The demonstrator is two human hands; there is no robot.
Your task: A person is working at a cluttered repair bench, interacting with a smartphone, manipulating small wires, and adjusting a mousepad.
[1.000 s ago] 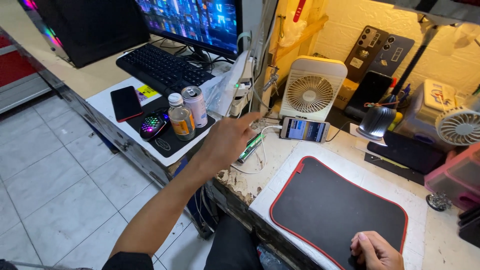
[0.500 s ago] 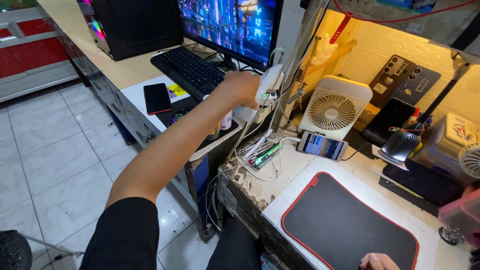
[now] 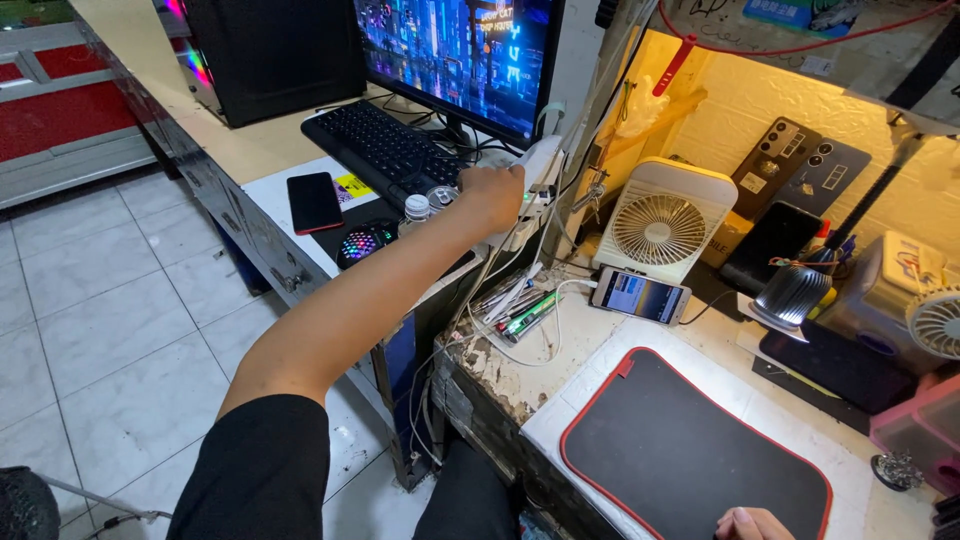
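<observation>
My left hand (image 3: pixel 490 196) is stretched far out and closed against a white power strip (image 3: pixel 540 168) that hangs beside the monitor (image 3: pixel 450 50); its fingers are hidden behind the hand. Cables drop from the strip to the bench. Just left of the hand stand a small capped bottle (image 3: pixel 416 209) and a can. Only the knuckles of my right hand (image 3: pixel 752 523) show at the bottom edge, resting on a black mat with a red border (image 3: pixel 680 450).
A lit phone (image 3: pixel 640 295) lies in front of a white desk fan (image 3: pixel 660 225). Pens and tools (image 3: pixel 525 312) lie by the cables. A black keyboard (image 3: pixel 385 150), a dark phone (image 3: pixel 313 201) and a glowing mouse (image 3: pixel 362 243) sit on the left desk. A lamp head (image 3: pixel 790 295) is at right.
My left hand rose from above the cables up to the white power strip and closed against it. The view swung left, so my right hand slid nearly out of frame.
</observation>
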